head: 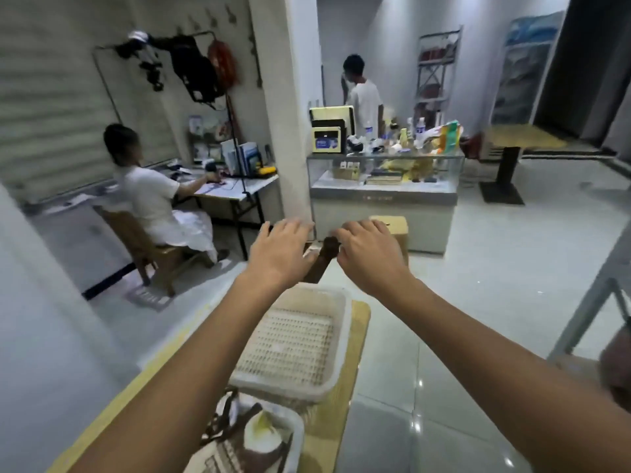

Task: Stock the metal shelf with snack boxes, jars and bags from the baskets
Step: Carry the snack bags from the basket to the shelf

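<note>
My two hands are raised side by side above the far end of a wooden table (358, 322). My left hand (280, 254) lies with fingers spread over a dark brown snack pack (319, 264). My right hand (368, 254) pinches the pack's top edge. Most of the pack is hidden behind my hands, and motion blurs it. Below my wrists stands a white plastic basket (338, 339) with nothing in it. A second white basket (298, 428) at the bottom holds brown snack bags (259, 438). The grey metal shelf frame (587, 302) shows at the right edge.
A person sits on a wooden chair (136, 240) at a desk on the left. Another person stands behind a glass counter (386, 186) cluttered with bottles and bags. A white pillar (283, 131) and a cardboard box (399, 230) lie ahead. Tiled floor stretches to the right.
</note>
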